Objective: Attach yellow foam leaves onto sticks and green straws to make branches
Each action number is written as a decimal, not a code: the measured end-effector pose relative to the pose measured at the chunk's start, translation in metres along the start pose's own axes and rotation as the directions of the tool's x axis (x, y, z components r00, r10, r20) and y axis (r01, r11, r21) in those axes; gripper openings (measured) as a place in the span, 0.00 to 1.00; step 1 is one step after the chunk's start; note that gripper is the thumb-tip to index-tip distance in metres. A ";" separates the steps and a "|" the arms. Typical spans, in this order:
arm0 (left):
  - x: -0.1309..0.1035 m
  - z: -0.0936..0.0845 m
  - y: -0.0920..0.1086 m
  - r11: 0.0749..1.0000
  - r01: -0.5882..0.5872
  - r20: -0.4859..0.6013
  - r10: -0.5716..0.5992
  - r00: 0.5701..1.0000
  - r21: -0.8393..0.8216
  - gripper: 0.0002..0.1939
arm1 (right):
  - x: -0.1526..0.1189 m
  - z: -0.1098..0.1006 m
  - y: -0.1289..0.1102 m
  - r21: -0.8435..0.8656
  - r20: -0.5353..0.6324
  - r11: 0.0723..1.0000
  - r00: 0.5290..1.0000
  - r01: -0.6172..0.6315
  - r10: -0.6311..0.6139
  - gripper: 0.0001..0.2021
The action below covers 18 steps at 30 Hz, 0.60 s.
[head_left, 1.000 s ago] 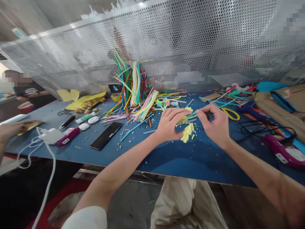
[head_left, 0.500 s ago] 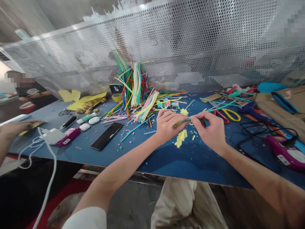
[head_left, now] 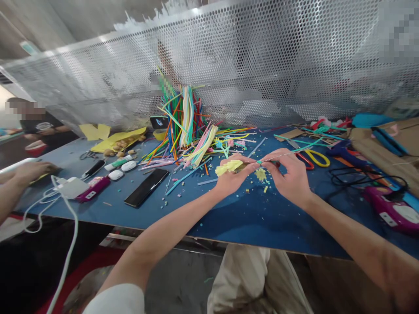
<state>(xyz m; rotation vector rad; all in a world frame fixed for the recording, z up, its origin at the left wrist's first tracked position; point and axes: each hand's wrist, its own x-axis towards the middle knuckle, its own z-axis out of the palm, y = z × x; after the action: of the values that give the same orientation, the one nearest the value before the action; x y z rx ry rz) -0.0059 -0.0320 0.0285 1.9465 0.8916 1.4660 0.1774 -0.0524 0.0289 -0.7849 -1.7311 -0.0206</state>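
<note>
Table: blue (head_left: 225, 222), strewn with clippings.
Room: perforated metal screen (head_left: 262, 65) behind; a co-worker's hand (head_left: 31, 171) far left.
Around: phone (head_left: 146, 187) left of the hands; scissors (head_left: 318, 158) just beyond the right; heaped fuzzy stems (head_left: 186, 117) behind.
Left hand (head_left: 231, 179): fingertips closed on a green twist (head_left: 259, 162), ruffled yellow tuft (head_left: 231, 166) against it.
Right hand (head_left: 290, 176): pinching the twist, between both hands.

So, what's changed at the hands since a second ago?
The yellow petals have swung left and now show against the left hand. The right hand has shifted slightly left, so both hands now pinch close together at the green stem. The phone stayed put.
</note>
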 end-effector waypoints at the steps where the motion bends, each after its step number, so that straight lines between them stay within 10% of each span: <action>1: 0.000 0.000 0.001 0.994 0.079 0.041 -0.076 0.996 -0.077 0.12 | 0.000 0.000 0.001 -0.017 -0.010 0.999 0.999 0.034 -0.034 0.03; 11: 0.006 0.000 -0.011 0.568 0.647 0.597 -0.310 0.740 -0.508 0.16 | 0.000 -0.002 0.005 0.095 0.043 0.990 0.993 0.106 -0.110 0.03; 18: 0.008 -0.003 -0.012 0.561 0.677 0.644 -0.302 0.703 -0.476 0.15 | 0.000 -0.005 0.000 0.236 0.121 0.968 0.991 -0.082 0.054 0.02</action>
<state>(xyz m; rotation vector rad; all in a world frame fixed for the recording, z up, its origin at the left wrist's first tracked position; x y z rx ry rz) -0.0097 -0.0177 0.0252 1.2175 0.4825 0.7031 0.1813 -0.0545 0.0302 -0.6753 -1.7722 0.2813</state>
